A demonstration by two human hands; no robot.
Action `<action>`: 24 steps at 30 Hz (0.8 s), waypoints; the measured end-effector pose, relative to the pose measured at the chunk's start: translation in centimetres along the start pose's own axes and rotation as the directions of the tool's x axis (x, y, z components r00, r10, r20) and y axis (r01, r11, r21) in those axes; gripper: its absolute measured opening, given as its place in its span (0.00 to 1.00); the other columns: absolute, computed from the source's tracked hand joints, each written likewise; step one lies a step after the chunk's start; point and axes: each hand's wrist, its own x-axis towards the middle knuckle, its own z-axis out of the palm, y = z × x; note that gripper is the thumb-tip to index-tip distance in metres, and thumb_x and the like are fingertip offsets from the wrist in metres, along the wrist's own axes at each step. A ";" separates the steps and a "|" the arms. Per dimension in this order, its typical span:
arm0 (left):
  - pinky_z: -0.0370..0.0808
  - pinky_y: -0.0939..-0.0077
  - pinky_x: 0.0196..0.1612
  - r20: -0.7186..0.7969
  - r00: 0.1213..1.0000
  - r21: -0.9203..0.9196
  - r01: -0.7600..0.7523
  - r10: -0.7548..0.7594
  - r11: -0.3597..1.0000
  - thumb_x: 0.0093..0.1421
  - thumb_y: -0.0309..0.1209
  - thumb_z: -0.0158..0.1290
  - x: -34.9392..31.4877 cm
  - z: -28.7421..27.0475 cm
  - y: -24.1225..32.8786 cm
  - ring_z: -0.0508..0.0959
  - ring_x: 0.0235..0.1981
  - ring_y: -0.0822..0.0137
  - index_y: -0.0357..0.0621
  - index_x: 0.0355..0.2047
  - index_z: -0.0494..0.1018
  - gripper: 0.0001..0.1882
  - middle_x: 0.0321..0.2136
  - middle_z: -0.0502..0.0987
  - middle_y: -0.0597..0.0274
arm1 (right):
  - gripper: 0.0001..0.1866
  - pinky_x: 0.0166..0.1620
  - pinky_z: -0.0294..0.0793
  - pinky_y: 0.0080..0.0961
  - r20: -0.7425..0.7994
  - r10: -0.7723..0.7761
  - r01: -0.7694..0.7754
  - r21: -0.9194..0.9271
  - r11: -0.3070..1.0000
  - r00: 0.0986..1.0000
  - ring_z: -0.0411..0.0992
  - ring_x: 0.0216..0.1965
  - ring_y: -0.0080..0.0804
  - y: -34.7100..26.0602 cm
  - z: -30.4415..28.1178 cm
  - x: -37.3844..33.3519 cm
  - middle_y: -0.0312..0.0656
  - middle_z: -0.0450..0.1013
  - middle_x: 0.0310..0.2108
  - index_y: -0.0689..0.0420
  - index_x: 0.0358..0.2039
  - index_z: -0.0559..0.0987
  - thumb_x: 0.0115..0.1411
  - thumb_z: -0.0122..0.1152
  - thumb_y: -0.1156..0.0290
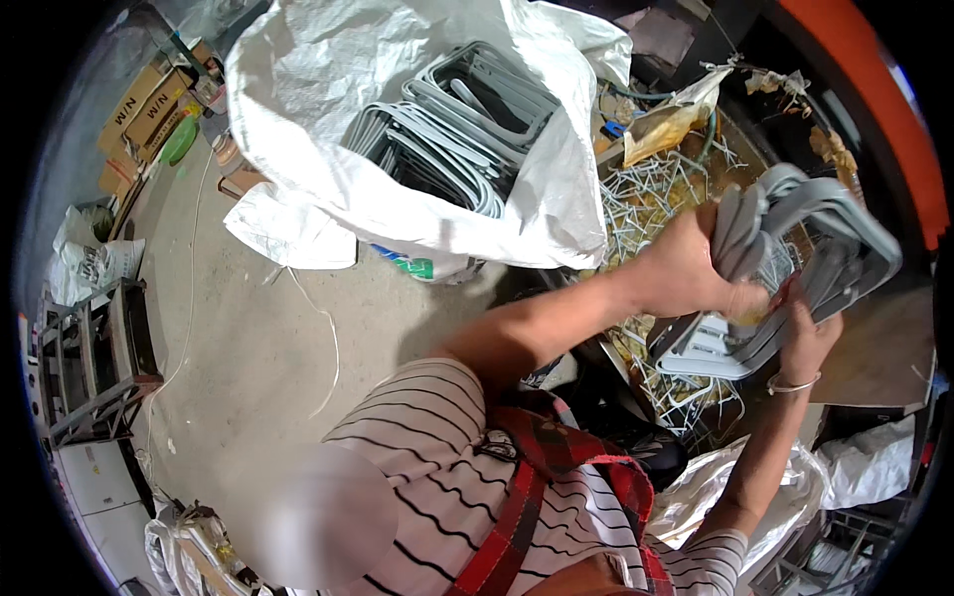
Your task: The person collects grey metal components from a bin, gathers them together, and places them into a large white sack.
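Grey frames (795,248), a bundle of bent, loop-shaped pieces, sit gripped in both hands at the right of the view, above a heap of pale hooks (656,199). Left hand (686,268) is clenched around the top of the bundle, fingers wrapped tight over the loops. Right hand (810,333), with a thin bracelet (792,384) at the wrist, clutches the bundle from below and just beside the other hand. More of the same grey pieces lie stacked inside a big white sack (328,129) that gapes open at the top, well apart from the hands. Bare concrete floor (248,338) spreads to the left, with cardboard boxes (149,109) and a metal rack (94,358) along its edge.
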 end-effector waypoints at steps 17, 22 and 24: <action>0.71 0.76 0.28 -0.055 0.997 0.988 0.046 -0.056 -0.147 0.46 0.25 0.54 -0.3 -13.3 25.2 0.73 0.23 0.69 0.36 0.35 0.65 0.15 0.22 0.73 0.60 | 0.22 0.44 0.68 0.36 0.476 0.008 0.405 -0.759 0.510 0.880 0.69 0.40 0.52 -9.7 24.0 10.2 0.54 0.71 0.37 0.63 0.39 0.73 0.47 0.55 0.60; 0.67 0.65 0.33 0.057 0.907 0.970 -0.150 -0.417 -0.194 0.46 0.25 0.55 -0.4 -15.1 20.2 0.72 0.31 0.51 0.37 0.36 0.60 0.19 0.26 0.71 0.47 | 0.14 0.42 0.68 0.36 0.257 -0.043 0.215 -0.693 0.688 0.965 0.69 0.39 0.51 -5.9 22.0 12.7 0.55 0.71 0.34 0.60 0.30 0.77 0.47 0.53 0.63; 0.66 0.62 0.33 0.125 0.877 0.958 -0.228 -0.463 -0.173 0.45 0.25 0.55 -0.1 -16.0 19.9 0.71 0.32 0.48 0.37 0.36 0.60 0.19 0.26 0.71 0.46 | 0.15 0.42 0.68 0.35 0.175 -0.042 0.143 -0.621 0.770 0.984 0.69 0.38 0.49 -4.9 21.4 13.3 0.55 0.71 0.34 0.59 0.28 0.78 0.48 0.53 0.60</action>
